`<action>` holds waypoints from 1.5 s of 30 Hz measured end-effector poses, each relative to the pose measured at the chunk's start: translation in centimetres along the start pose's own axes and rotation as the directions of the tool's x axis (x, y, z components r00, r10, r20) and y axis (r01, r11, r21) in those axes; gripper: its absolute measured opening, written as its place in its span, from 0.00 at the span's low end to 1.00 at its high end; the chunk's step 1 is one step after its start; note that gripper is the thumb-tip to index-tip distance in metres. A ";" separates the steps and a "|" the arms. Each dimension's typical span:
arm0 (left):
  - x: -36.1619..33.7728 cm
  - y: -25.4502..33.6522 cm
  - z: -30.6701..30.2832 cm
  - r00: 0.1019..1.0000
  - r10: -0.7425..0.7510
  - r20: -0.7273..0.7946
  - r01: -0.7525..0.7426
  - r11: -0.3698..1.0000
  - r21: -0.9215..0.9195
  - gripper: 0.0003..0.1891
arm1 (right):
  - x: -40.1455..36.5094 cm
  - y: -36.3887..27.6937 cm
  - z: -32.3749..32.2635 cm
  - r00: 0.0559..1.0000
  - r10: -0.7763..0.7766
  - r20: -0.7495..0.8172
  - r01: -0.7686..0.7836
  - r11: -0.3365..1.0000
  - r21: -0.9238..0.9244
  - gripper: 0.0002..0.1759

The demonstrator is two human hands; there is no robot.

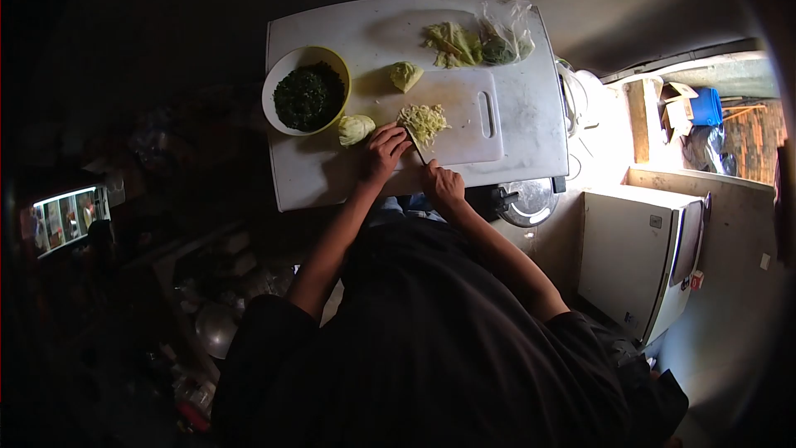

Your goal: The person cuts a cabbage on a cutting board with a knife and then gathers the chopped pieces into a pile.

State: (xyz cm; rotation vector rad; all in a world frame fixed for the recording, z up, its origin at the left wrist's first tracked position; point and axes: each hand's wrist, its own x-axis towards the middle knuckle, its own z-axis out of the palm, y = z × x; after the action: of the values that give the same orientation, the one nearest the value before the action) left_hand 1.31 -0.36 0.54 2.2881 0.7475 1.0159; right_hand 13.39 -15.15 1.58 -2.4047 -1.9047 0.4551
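Lying just beside left fingers (396, 138): shredded cabbage (426, 122).

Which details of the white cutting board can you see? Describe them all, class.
The cutting board is white and looks like plastic, with rounded corners on the right and a long handle slot near that end. It lies flat on the white table. A pile of shredded cabbage rests on it. The knife and left hand are at its left part, hiding some of the edge; whether either touches it is unclear.
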 end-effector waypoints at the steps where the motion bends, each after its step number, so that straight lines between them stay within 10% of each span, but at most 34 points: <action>1: -0.1 -0.1 0.3 1.000 0.006 0.000 -0.006 1.000 -0.006 0.11 | 0.1 0.1 -0.1 1.000 0.001 -0.022 -0.001 1.000 0.001 0.20; 9: 0.1 0.3 -0.1 1.000 -0.008 0.013 0.008 1.000 -0.020 0.10 | -0.3 -0.2 -1.1 0.997 0.064 0.049 -0.067 0.995 0.077 0.17; 15: -0.3 -0.4 0.4 0.999 0.016 -0.031 -0.016 1.000 -0.026 0.10 | 1.7 -0.4 0.5 0.960 -0.040 -0.276 0.055 0.997 0.049 0.11; 17: 0.1 -0.2 -0.1 0.999 0.021 -0.024 -0.022 1.000 -0.017 0.10 | 0.7 -0.2 -1.4 0.987 0.114 0.117 -0.127 0.985 0.115 0.14; 36: 0.4 -0.1 0.0 0.999 0.040 -0.003 -0.040 0.999 -0.019 0.10 | -1.3 0.2 0.1 0.992 0.030 -0.123 -0.019 0.996 0.088 0.13; 45: -0.3 -0.4 0.1 1.000 0.015 0.014 -0.015 1.000 -0.020 0.09 | -2.6 1.5 -2.0 0.998 0.040 0.038 -0.042 0.996 0.074 0.12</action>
State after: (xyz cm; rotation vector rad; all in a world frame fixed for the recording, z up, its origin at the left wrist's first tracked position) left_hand 1.12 -0.33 0.05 2.2853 0.7125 1.0079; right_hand 14.81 -17.67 3.73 -2.4086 -1.8210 0.5656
